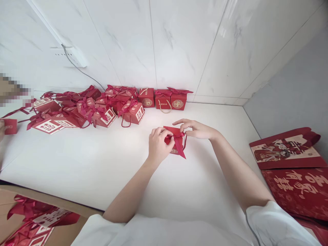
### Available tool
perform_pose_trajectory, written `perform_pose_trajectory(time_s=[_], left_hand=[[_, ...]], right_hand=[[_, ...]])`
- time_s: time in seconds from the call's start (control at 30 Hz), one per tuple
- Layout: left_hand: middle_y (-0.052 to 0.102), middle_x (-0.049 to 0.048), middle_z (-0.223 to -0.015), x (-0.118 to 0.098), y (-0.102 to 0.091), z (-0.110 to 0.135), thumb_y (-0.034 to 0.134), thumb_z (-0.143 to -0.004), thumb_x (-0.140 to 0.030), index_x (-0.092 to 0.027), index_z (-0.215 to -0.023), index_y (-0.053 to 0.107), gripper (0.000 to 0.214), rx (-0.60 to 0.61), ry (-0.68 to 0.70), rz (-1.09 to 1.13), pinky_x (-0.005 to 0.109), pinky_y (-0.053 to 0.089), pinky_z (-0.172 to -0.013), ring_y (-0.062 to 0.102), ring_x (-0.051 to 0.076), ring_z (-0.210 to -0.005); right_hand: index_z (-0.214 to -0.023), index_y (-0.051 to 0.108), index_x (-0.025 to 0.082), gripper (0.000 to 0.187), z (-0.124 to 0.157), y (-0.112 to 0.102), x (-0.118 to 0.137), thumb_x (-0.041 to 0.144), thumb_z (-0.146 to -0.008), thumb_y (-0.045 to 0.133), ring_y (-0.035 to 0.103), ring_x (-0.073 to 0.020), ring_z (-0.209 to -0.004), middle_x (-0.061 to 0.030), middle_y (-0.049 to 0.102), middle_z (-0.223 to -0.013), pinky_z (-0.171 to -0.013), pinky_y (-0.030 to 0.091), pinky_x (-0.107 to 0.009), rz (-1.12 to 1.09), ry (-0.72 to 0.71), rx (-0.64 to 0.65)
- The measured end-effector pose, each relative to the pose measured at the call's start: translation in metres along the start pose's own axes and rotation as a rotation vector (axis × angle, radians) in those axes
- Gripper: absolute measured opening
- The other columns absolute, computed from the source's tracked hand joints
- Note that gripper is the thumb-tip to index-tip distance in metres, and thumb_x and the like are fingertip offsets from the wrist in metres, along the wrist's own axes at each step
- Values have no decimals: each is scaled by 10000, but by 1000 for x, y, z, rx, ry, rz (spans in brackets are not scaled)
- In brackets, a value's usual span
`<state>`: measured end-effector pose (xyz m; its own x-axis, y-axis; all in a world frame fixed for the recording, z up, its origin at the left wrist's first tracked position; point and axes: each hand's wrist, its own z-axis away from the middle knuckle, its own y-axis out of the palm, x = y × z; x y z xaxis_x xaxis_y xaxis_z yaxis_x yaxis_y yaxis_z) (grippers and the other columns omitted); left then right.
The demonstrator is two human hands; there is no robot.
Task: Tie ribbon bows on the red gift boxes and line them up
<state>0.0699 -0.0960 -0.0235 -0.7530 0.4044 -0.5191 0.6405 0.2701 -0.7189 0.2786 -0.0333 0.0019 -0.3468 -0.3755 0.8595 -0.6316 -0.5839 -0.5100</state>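
Observation:
A small red gift box [178,141] with a red ribbon bow [176,136] stands on the white table [102,164] in front of me. My left hand [158,145] is curled at the box's left side, fingers pinching the ribbon. My right hand [196,129] reaches over the box's top from the right, thumb and forefinger pinched on the bow, the other fingers stretched out.
Several finished red boxes with ribbons [102,106] crowd the far left of the table against the tiled wall. Large red paper bags [289,150] lie at the right edge. A cardboard carton [30,218] holding more red boxes sits below the table's near-left edge.

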Motion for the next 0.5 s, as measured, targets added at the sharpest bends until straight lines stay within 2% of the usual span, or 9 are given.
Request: perform_pose_trajectory(time_s=[0.2, 0.3, 0.4, 0.5], left_hand=[[654, 33, -1055, 2, -4, 6, 625, -801, -229, -241, -1130, 519, 346, -63, -63, 233, 379, 433, -925, 582, 200, -1006], [667, 49, -1086, 5, -8, 7, 559, -855, -230, -236, -1161, 472, 318, -39, -94, 337, 372, 432, -933, 586, 200, -1077], [676, 40, -1098, 4, -11, 7, 544, -867, -229, -241, -1159, 491, 297, 4, -66, 294, 387, 399, -963, 578, 205, -1098], [691, 16, -1026, 4, -13, 6, 543, -864, -221, -251, -1152, 535, 289, -4, -7, 183, 400, 364, -980, 586, 199, -1030]], right_hand=[[-920, 714, 262, 268, 6, 11, 2, 441, -879, 520, 427, -273, -1274, -30, 485, -1368, -1036, 361, -447, -125, 97, -113], [-876, 716, 254, 301, 6, 18, 3, 504, -858, 549, 427, -273, -1277, -34, 487, -1364, -1049, 345, -443, -143, 111, -152], [-799, 686, 224, 332, 5, 25, 3, 524, -849, 553, 460, -270, -1247, -46, 488, -1359, -1028, 366, -438, -173, 101, -156], [-772, 622, 203, 317, 5, 29, 5, 505, -849, 564, 489, -263, -1214, -65, 500, -1343, -1000, 388, -436, -184, 84, -171]])
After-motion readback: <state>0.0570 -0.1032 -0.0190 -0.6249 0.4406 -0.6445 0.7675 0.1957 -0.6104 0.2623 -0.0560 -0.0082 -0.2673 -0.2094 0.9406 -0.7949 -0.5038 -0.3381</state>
